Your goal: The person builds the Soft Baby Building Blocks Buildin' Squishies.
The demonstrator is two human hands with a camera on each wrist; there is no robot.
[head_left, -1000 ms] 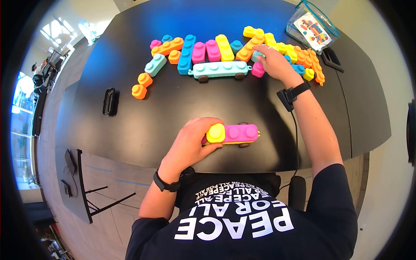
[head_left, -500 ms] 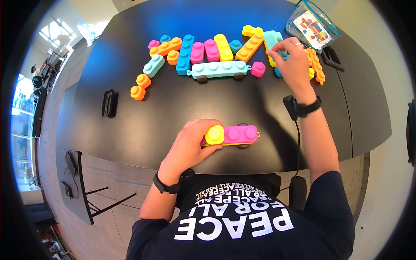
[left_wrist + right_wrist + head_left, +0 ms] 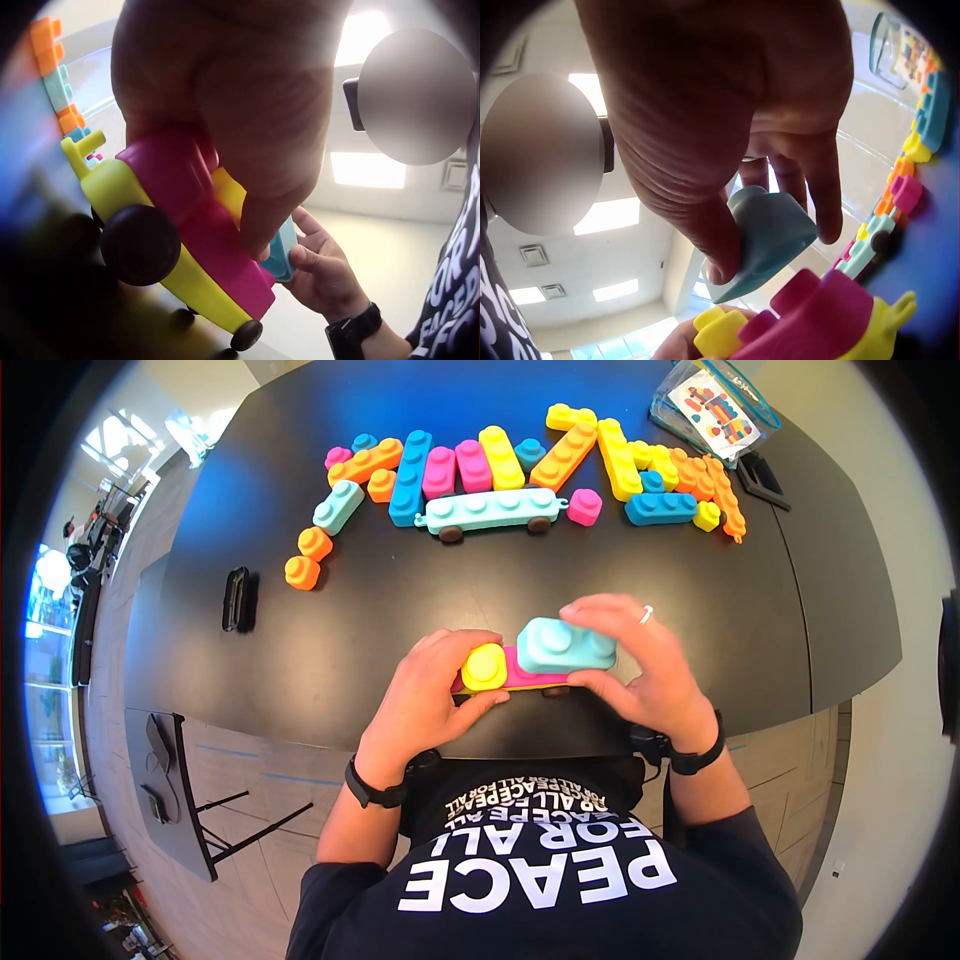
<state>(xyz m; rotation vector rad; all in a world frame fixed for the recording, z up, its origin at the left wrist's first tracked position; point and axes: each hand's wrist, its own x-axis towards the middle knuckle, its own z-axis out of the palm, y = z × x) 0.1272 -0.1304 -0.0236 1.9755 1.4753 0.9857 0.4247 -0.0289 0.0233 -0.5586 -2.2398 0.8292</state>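
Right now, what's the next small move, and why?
Probably lower the light-blue block onto the bare studs of the pink block: the right hand holds it above them, not yet seated, while the left hand grips the wheeled toy at its end with the yellow block.

Black short-sleeved T-shirt, white "PEACE FOR ALL" lettering, smaller print probably repeating; black wristbands; pale ring, right hand.

head view looks down, close wrist views share the teal block
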